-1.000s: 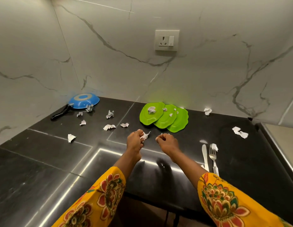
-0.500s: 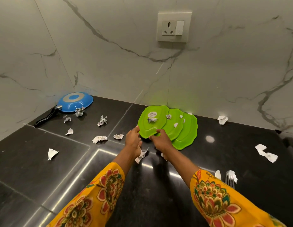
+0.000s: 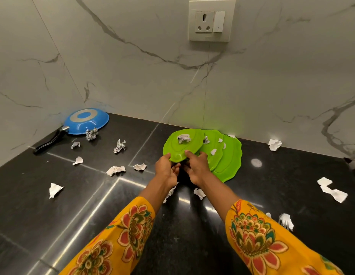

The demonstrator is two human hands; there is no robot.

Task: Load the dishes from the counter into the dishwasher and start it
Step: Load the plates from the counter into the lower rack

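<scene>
Three overlapping green plates lie on the black counter (image 3: 53, 225) by the marble wall. The top green plate (image 3: 180, 149) carries a crumpled paper scrap, and its near edge is raised off the counter. My left hand (image 3: 166, 171) grips that edge from the left, thumb on top and fingers underneath. My right hand (image 3: 195, 168) grips the same edge from the right. The second green plate (image 3: 212, 157) and third green plate (image 3: 231, 161) hold small paper bits. A blue frying pan (image 3: 86, 121) lies upside down at the back left. A fork (image 3: 284, 222) shows at the lower right.
Crumpled paper scraps (image 3: 117, 169) are scattered across the counter, on both sides of my arms and near the pan. The marble wall (image 3: 133, 66) stands close behind the plates, with a power socket (image 3: 211, 21) above them.
Both hands went from pinching paper scraps near the counter's front to the top green plate and took hold of its near edge, which now lifts. The camera moved closer.
</scene>
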